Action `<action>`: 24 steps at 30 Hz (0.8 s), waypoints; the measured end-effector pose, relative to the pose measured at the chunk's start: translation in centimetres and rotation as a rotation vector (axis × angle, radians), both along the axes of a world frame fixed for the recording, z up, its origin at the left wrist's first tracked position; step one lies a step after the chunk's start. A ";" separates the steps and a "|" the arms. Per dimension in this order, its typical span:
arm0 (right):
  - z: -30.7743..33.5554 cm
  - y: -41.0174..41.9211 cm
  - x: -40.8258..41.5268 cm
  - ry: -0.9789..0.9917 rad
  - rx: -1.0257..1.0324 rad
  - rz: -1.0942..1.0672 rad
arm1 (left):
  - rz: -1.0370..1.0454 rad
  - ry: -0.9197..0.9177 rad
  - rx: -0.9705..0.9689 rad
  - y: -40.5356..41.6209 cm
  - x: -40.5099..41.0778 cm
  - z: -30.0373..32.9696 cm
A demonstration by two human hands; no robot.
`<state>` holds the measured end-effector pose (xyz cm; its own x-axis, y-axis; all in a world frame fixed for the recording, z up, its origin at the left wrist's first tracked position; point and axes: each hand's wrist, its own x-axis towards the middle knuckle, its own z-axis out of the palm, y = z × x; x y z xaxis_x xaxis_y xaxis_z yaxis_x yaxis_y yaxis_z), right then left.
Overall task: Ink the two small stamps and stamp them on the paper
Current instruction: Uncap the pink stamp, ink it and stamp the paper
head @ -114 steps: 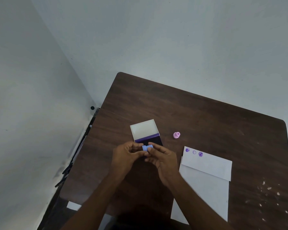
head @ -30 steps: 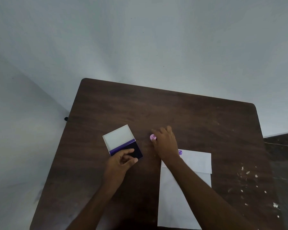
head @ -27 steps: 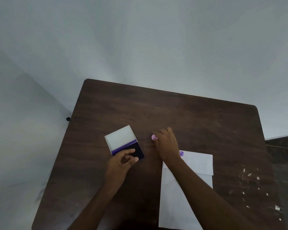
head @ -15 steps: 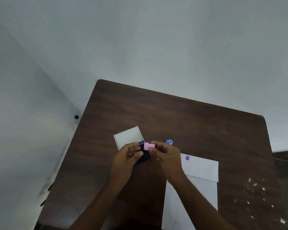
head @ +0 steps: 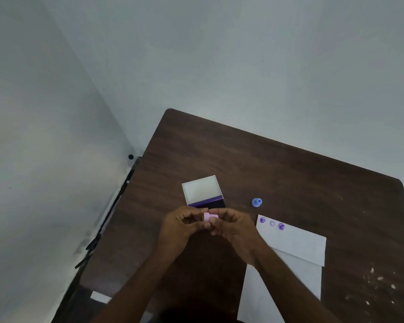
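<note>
A small pink stamp point(head: 210, 217) lies sideways between the fingertips of my left hand point(head: 181, 229) and my right hand point(head: 234, 229), just in front of the open ink pad point(head: 204, 191), whose white lid stands up behind the dark purple pad. My hands hide the pad's near edge. A small blue stamp point(head: 256, 202) stands alone on the table to the right of the pad. The white paper point(head: 292, 243) lies at the right with three purple round prints along its far left edge.
The dark wooden table point(head: 278, 169) stands against grey walls at its far and left sides. White flecks dot its right front part. A dark rack with a black knob point(head: 130, 156) runs along the table's left edge.
My right hand picked the pink stamp up from the table and brought it to my left hand by the pad. The blue stamp now stands on the table.
</note>
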<state>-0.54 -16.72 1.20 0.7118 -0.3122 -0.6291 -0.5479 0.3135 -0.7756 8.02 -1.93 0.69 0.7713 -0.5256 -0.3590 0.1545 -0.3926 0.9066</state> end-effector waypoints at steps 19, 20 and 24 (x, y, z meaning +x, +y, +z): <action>-0.4 2.3 0.5 -0.068 0.163 -0.096 | 0.185 0.230 -0.188 2.3 0.1 -0.6; -0.3 2.4 0.5 -0.073 0.179 -0.106 | 0.198 0.249 -0.192 2.6 0.2 -0.8; 0.0 2.2 0.5 -0.092 0.279 -0.153 | 0.195 0.286 -0.159 3.5 0.6 -1.8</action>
<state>-0.08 -14.52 1.20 0.7274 -0.2447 -0.6411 -0.4099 0.5943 -0.6919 8.63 1.58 -1.16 0.7427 -0.4456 -0.4998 0.4678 -0.1888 0.8634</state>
